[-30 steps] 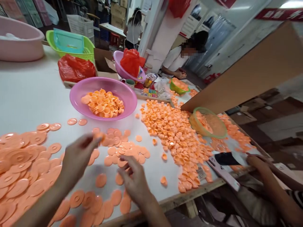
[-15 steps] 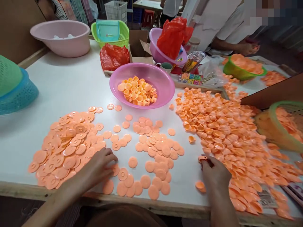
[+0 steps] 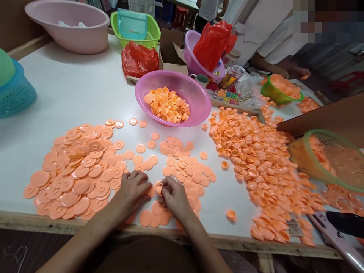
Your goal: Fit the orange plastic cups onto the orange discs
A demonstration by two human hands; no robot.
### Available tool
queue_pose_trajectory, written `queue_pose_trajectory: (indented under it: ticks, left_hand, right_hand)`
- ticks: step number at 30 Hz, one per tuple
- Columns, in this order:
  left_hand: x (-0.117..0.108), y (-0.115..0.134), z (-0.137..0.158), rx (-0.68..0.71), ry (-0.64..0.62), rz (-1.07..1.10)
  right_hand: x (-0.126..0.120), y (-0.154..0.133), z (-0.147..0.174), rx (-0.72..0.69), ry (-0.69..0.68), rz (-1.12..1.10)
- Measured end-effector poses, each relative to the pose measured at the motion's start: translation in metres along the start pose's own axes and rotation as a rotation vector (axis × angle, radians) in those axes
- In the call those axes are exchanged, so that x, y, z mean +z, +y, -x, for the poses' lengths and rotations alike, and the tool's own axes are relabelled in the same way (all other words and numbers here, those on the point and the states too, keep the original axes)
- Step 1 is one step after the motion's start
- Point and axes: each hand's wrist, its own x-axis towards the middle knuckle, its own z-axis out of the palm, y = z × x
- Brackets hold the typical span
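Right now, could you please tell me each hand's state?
Left hand: loosely curled by the orange discs; whether it holds one cannot be told.
Right hand: closed, holding a small orange piece.

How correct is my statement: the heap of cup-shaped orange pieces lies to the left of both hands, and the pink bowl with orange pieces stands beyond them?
The side is wrong: the heap of cup-shaped orange pieces lies to the right of both hands, as the head view shows. The pink bowl with orange pieces does stand beyond them.
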Motion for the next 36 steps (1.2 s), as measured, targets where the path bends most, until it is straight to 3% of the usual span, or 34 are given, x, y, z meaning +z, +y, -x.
queue_pose_trajectory:
  ticks: [3, 5, 7, 10, 15, 19, 22, 25, 30, 36]
  left_hand:
    - [0.001, -0.005, 0.0, -0.044, 0.073, 0.014]
    - [0.001, -0.008, 0.002, -0.066, 0.091, 0.02]
    - [0.002, -0.01, 0.004, -0.079, 0.098, 0.032]
    - [0.007, -0.011, 0.004, -0.078, 0.118, 0.036]
    - [0.008, -0.006, 0.002, -0.068, 0.144, 0.044]
    - [-0.004, 0.005, -0.002, -0.157, 0.071, 0.224]
    - [-0.005, 0.015, -0.01, -0.368, -0.042, 0.491]
    - [0.004, 0.021, -0.016, -0.51, -0.02, 0.577]
    - [0.018, 0.022, -0.008, -0.515, 0.074, 0.623]
    - [0.02, 0.024, -0.005, -0.534, 0.109, 0.606]
  right_hand:
    - [-0.018, -0.001, -0.01, -0.07, 0.212, 0.105]
    - [-0.029, -0.003, -0.011, -0.136, 0.269, 0.193]
    - [-0.028, -0.005, -0.009, -0.156, 0.224, 0.235]
    - [-0.005, -0.004, -0.006, -0.133, 0.136, 0.243]
    - [0.025, -0.002, -0.007, -0.18, 0.15, 0.386]
    - [0.023, -0.003, -0.006, -0.187, 0.111, 0.446]
    - [0.02, -0.006, -0.005, -0.204, 0.105, 0.468]
    - [0.022, -0.007, -0.004, -0.227, 0.107, 0.502]
    - [0.03, 0.0, 0.001, -0.276, 0.143, 0.535]
    - [0.034, 0.008, -0.001, -0.211, 0.158, 0.328]
